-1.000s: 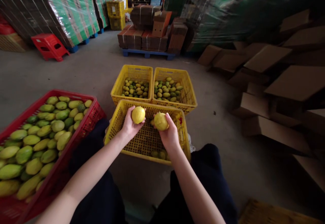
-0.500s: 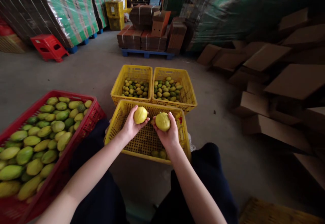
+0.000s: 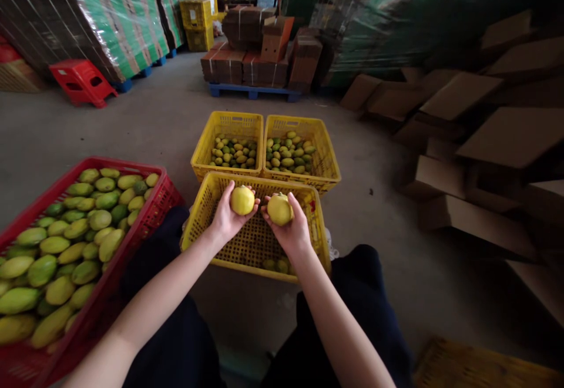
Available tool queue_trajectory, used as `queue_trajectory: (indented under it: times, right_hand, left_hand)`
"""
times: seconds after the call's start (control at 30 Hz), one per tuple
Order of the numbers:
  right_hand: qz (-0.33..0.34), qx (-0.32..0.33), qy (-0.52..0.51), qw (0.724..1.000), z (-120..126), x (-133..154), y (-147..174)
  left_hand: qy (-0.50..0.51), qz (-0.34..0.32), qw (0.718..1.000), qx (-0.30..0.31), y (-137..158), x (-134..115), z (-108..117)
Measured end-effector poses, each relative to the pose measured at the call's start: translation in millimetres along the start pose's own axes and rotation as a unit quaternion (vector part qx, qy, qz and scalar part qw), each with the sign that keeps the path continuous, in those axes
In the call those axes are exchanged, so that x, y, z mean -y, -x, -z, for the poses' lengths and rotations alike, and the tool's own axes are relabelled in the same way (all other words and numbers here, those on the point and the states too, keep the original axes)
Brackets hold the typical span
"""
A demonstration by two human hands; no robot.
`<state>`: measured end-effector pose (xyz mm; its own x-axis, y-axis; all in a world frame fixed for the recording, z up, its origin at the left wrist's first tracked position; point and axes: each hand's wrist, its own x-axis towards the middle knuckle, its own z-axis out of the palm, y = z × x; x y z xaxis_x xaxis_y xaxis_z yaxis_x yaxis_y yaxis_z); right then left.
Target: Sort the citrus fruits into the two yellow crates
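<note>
Grey floor [image 3: 150,124] | hands [image 3: 226,221] [image 3: 296,234] half-curled | each cupping one yellow fruit [image 3: 242,201] [image 3: 279,209]

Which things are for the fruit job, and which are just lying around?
For the job:
left hand, holding one yellow fruit
right hand, holding another yellow fruit
near yellow crate below
probably red crate and back yellow crates, holding similar fruit

Apparently just lying around:
red stool
cardboard boxes
blue pallet

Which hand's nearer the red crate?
Left. The left hand, holding a yellow fruit, is right of the red crate; the right hand, holding a second fruit, is farther right.
</note>
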<state>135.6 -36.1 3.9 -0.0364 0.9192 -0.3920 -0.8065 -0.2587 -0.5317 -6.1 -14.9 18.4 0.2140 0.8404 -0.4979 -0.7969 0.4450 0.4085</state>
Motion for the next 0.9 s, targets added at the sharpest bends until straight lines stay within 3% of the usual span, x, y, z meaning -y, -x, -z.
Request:
queue_trajectory:
  times: [0.27, 0.33, 0.57, 0.73, 0.9]
  right_hand:
    - [0.038, 0.099, 0.030, 0.994, -2, 12, 4]
    - [0.062, 0.109, 0.031, 0.992, -2, 12, 3]
    - [0.068, 0.051, -0.094, 0.992, 0, 3, -3]
    - [0.038, 0.011, -0.156, 0.987, -1, -3, -10]
    - [0.027, -0.002, -0.146, 0.989, -5, -5, -10]
  left_hand:
    - [-0.073, -0.037, 0.994, 0.074, 7, -4, 0]
    - [-0.052, -0.045, 0.995, 0.075, 6, -4, 0]
    - [0.144, -0.041, 0.988, 0.048, -2, 3, 5]
    - [0.179, -0.034, 0.982, 0.045, -8, 8, 7]
    - [0.176, -0.040, 0.982, 0.050, -10, 5, 3]
